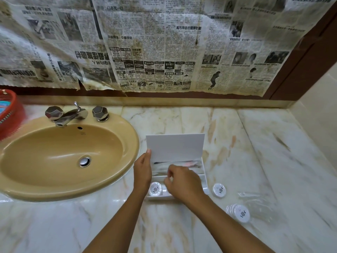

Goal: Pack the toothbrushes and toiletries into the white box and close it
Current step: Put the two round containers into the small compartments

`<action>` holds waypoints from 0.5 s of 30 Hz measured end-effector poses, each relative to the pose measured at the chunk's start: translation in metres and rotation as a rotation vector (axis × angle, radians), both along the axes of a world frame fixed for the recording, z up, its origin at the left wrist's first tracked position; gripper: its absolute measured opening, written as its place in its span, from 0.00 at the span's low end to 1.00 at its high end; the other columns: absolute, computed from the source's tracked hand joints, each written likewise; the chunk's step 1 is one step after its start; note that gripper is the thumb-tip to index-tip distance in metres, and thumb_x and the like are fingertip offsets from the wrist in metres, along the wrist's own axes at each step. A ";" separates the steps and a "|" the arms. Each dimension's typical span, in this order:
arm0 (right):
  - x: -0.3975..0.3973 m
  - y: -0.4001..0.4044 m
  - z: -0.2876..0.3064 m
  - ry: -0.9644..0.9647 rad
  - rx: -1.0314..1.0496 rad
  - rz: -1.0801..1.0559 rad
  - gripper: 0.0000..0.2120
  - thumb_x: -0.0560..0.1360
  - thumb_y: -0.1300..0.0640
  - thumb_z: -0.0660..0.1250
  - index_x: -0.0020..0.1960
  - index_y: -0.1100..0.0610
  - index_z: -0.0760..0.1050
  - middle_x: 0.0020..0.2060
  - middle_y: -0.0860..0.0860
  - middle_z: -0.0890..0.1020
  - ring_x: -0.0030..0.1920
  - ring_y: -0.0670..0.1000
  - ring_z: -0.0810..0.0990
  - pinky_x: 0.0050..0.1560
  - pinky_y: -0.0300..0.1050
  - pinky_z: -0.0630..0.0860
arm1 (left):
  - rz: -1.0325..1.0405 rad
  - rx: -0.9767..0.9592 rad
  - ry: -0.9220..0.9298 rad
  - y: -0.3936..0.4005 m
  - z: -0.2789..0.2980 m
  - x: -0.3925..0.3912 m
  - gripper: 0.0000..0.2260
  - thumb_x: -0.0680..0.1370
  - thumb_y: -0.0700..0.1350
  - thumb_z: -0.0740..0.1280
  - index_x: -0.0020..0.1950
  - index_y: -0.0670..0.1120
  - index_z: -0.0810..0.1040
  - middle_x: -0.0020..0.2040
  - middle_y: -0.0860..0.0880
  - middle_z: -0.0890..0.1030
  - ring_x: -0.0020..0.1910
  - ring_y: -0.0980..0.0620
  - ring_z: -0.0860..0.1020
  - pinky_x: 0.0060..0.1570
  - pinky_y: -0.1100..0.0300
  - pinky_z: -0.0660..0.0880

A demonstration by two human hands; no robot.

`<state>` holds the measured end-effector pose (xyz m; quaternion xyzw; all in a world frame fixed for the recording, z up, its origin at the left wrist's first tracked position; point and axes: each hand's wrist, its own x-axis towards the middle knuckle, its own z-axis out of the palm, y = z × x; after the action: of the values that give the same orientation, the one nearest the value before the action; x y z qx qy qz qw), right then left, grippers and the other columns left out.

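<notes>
The shallow white plastic box [204, 178] sits on the veined marble counter [182, 225], just right of the tan oval sink [73, 190]. Your left hand [142, 173] holds its upright hinged white lid [175, 147] by the left edge, fingers curled round it. Your right hand [182, 181] hovers over the box's compartments, fingers bent; what they pinch, if anything, cannot be told. Wrapped toothbrushes [189, 163] lie in the rear compartment; one round white packet [155, 189] lies front-left. Two more round packets [219, 190] [241, 213] rest on the counter to the right.
</notes>
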<state>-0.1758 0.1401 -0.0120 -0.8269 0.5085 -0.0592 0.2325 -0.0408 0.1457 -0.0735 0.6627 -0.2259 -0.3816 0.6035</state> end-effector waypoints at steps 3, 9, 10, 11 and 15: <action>-0.024 -0.015 0.003 -0.044 -0.038 -0.123 0.06 0.73 0.52 0.61 0.46 0.53 0.75 0.43 0.50 0.81 0.45 0.54 0.79 0.43 0.45 0.74 | 0.007 -0.022 -0.013 0.001 0.005 -0.003 0.13 0.84 0.48 0.60 0.45 0.51 0.81 0.43 0.56 0.84 0.41 0.63 0.81 0.39 0.74 0.73; -0.075 -0.038 -0.006 -0.004 -0.028 -0.309 0.10 0.75 0.54 0.63 0.56 0.51 0.73 0.53 0.51 0.78 0.49 0.54 0.78 0.44 0.42 0.70 | 0.029 -0.063 0.000 0.001 0.011 -0.006 0.13 0.84 0.45 0.59 0.43 0.53 0.79 0.40 0.60 0.82 0.38 0.69 0.80 0.37 0.77 0.72; -0.083 -0.040 -0.009 0.016 -0.007 -0.332 0.12 0.75 0.55 0.63 0.58 0.51 0.73 0.55 0.51 0.78 0.50 0.54 0.78 0.44 0.41 0.69 | 0.030 -0.068 -0.003 0.001 0.011 -0.007 0.13 0.84 0.45 0.59 0.43 0.53 0.79 0.40 0.60 0.82 0.38 0.69 0.80 0.37 0.77 0.72; -0.090 -0.041 -0.012 0.039 0.018 -0.349 0.13 0.75 0.55 0.63 0.60 0.51 0.72 0.56 0.51 0.77 0.52 0.54 0.77 0.44 0.41 0.68 | 0.029 -0.072 -0.005 0.001 0.011 -0.007 0.13 0.84 0.45 0.59 0.43 0.53 0.79 0.40 0.60 0.82 0.38 0.69 0.79 0.37 0.77 0.72; -0.107 -0.042 -0.025 0.214 0.164 -0.321 0.21 0.75 0.55 0.65 0.67 0.50 0.67 0.62 0.52 0.72 0.59 0.54 0.74 0.50 0.42 0.70 | 0.029 -0.070 -0.003 0.001 0.012 -0.008 0.12 0.84 0.45 0.59 0.45 0.53 0.79 0.43 0.57 0.82 0.37 0.69 0.80 0.37 0.76 0.72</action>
<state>-0.2828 0.0985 -0.0374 -0.7152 0.6586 0.0346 0.2313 -0.0486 0.1469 -0.0620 0.6451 -0.2303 -0.3635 0.6315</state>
